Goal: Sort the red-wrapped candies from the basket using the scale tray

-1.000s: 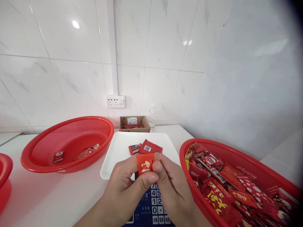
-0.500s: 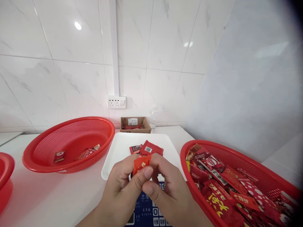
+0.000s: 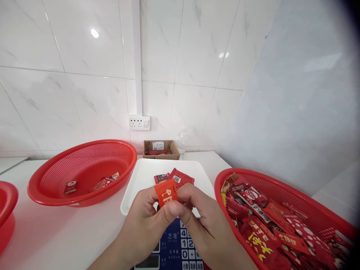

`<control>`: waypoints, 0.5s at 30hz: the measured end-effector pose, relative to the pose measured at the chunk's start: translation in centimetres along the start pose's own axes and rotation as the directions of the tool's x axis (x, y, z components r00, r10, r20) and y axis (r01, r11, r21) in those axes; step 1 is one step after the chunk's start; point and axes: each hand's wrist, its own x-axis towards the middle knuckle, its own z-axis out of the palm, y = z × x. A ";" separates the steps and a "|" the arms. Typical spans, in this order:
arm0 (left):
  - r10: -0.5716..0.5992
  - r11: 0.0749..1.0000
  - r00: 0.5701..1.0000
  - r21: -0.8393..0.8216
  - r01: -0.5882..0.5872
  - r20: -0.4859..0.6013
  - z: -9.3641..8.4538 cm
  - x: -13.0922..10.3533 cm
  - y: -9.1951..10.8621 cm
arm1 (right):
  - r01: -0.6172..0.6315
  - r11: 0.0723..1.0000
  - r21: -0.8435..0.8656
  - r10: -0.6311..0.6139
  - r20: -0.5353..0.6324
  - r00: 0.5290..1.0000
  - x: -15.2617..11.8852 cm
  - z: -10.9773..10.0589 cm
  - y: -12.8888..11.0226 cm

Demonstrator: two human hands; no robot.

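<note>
An orange-red packet (image 3: 166, 192) with pale lettering is pinched between both hands, above the near edge of a white tray (image 3: 134, 187). My left hand (image 3: 149, 221) is closed on its left and lower part, thumb across the front. My right hand (image 3: 201, 217) is closed at its right side, thumb and fingertips meeting the packet. Behind it on the tray lie red packets, one with a barcode (image 3: 182, 178) and a smaller dark-red one (image 3: 161, 177). Below the hands shows a blue scale panel (image 3: 171, 243) with number keys and a display.
A red basket (image 3: 81, 153) with a few packets stands at left, another red basket (image 3: 8, 200) at the far left edge. At right, a red basket (image 3: 317, 202) holds several packets. A cardboard box (image 3: 161, 150) and a clear bottle (image 3: 181, 142) stand near the wall.
The packet has turned so that more of its lettered front shows. My thumbs have come together at its lower edge, and more of the scale panel is visible.
</note>
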 end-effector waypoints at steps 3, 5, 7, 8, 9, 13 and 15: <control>-0.066 0.998 0.994 0.023 0.065 0.084 -0.1 0.0 0.1 | -0.004 1.000 -0.002 0.004 0.013 1.000 -0.1 -0.1 -0.3; -0.073 0.997 0.992 0.022 0.071 0.100 -0.1 -0.1 0.2 | -0.044 0.999 0.006 0.044 0.039 0.998 -0.2 -0.3 -0.4; -0.061 0.998 0.993 -0.008 0.062 0.096 -0.1 -0.2 0.3 | -0.097 0.995 0.031 0.094 0.083 0.992 -0.2 -0.5 -0.3; -0.059 0.998 0.994 -0.028 0.062 0.088 -0.1 -0.2 0.3 | -0.115 0.992 0.060 0.107 0.111 0.988 -0.2 -0.5 -0.2; -0.062 0.997 0.995 -0.044 0.066 0.079 -0.1 -0.2 0.4 | -0.120 0.987 0.103 0.105 0.140 0.985 -0.2 -0.6 0.0; -0.101 0.991 0.991 -0.075 0.108 0.090 0.1 -0.2 0.2 | -0.108 0.959 0.263 0.069 0.154 0.986 -0.2 -0.3 0.8; -0.108 0.988 0.986 -0.099 0.120 0.125 0.3 -0.1 0.0 | -0.147 0.951 0.272 0.118 0.121 0.986 -0.4 0.1 1.1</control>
